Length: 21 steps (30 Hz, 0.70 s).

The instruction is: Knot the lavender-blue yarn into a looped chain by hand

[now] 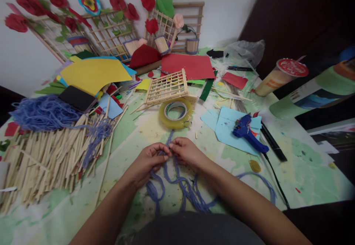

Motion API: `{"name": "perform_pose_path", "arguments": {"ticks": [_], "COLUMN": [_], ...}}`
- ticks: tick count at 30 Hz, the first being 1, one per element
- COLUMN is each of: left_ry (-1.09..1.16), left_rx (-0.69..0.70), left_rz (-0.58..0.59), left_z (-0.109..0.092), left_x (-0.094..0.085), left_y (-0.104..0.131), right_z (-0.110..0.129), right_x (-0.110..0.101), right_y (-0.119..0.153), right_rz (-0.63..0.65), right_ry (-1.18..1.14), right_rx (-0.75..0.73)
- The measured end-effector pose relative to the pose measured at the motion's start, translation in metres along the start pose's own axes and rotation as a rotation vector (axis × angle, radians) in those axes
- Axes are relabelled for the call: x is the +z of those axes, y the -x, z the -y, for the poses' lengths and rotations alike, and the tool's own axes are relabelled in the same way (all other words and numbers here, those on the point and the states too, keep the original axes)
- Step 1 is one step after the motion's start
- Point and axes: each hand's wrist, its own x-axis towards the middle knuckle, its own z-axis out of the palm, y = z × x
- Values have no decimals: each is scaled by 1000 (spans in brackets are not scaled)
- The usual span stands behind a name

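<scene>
Blue-purple yarn strands [184, 186] pass between my two hands and trail over the table toward me. My left hand [152, 160] is closed in a pinch on the yarn. Close beside it, fingertips nearly touching, my right hand [185, 150] also pinches the yarn. A short braided-looking end of the yarn reaches up from my fingers to a roll of yellowish tape [176, 114], which lies flat just beyond them. Behind the tape a small lattice of thin sticks [168, 86] rests at a tilt.
Many wooden sticks [50, 156] and a yarn heap [44, 112] lie at left. At right are a blue glue gun [246, 134] with its cord, light-blue paper [227, 126], a cup [277, 77] and a large bottle [313, 91]. Paper flowers [90, 3] stand behind.
</scene>
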Motion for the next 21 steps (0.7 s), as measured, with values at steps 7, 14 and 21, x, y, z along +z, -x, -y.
{"name": "perform_pose_path", "arguments": {"ticks": [7,14,21], "left_ry": [-764,-1033,-1069], "left_rx": [253,221,188], "left_rz": [-124,-273,-214], "left_z": [-2,-14,-14], "left_x": [-14,-13,-13], "left_y": [-4,9,7], "right_z": [-1,0,1], "right_x": [-5,-3,-1], "right_y": [1,-1,-2], "right_rz": [-305,-346,-366], "right_ry": [656,747,812], "right_rx": [-207,-168,-140]}}
